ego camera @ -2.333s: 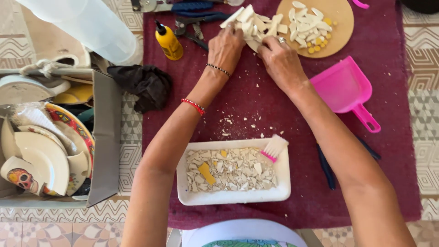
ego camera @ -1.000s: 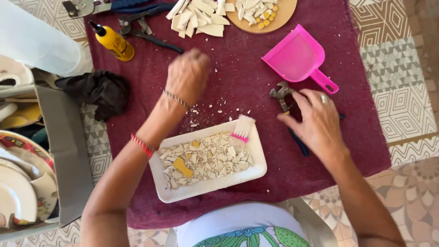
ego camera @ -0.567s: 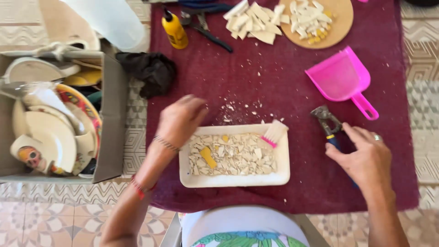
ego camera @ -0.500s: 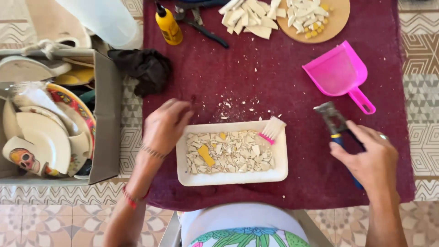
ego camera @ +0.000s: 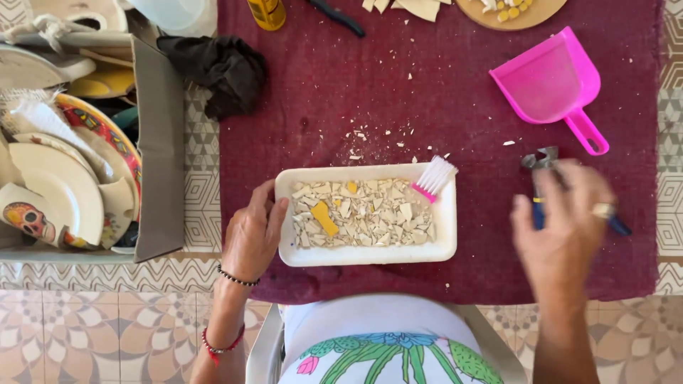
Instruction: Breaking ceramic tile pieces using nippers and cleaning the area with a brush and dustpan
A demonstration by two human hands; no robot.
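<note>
Beside white tray, pink dustpan, dark cloth
</note>
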